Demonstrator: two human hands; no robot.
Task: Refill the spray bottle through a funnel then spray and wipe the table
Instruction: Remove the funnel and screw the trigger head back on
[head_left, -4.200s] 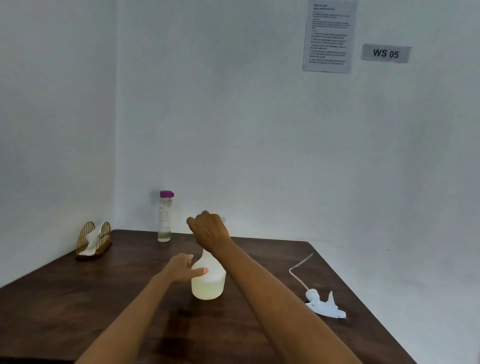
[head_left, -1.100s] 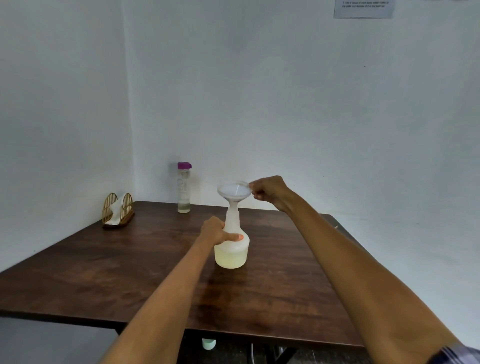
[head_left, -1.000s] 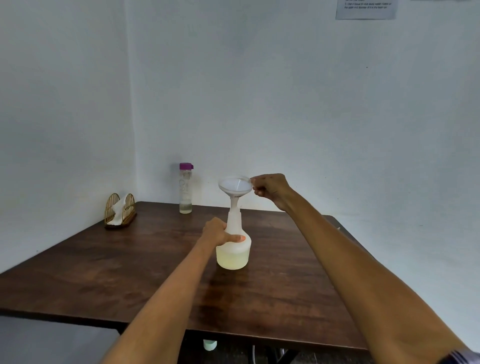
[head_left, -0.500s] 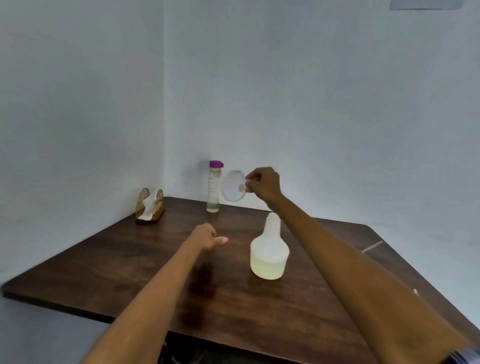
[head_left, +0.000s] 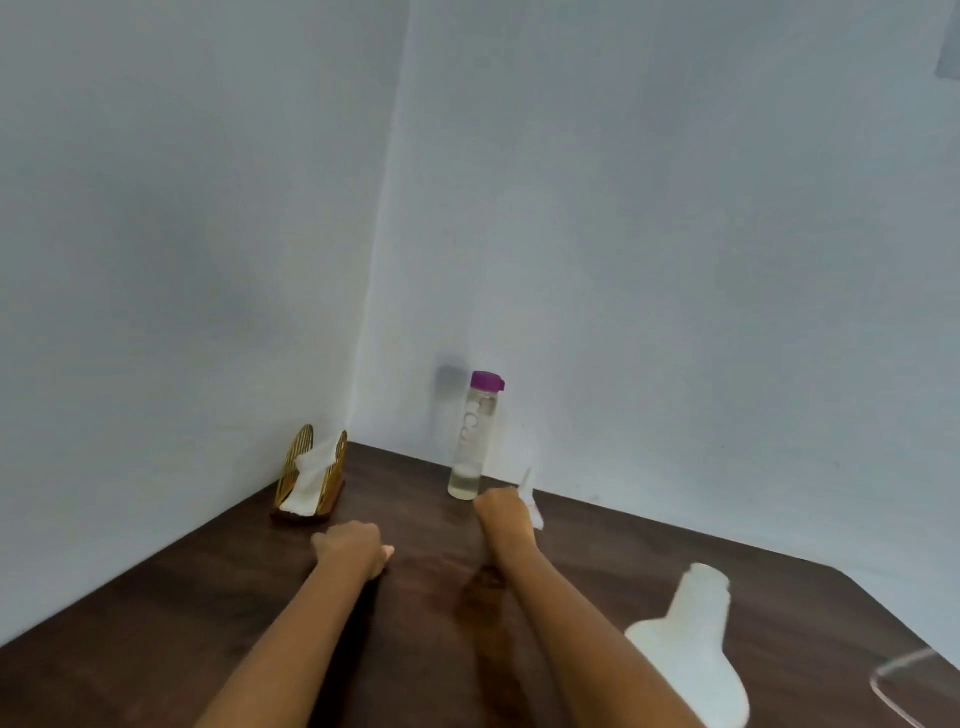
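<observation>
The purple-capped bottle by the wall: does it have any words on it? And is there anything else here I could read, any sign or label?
Nothing here can be read.
Purple-capped bottle: pale marks run down its clear side, too blurred to read.
Grey sheet on the wall at the top right edge: mostly cut off, no text legible.
Spray bottle, napkin holder: no label visible.

The scene is evenly and softly lit, with bluish-grey walls and no glare. A faint shadow is cast on the wall left of the water bottle (head_left: 474, 436), just beyond the right hand (head_left: 503, 514). Motion blur smears the spray bottle (head_left: 685, 644), and lines are bent at the edges by the wide lens.
</observation>
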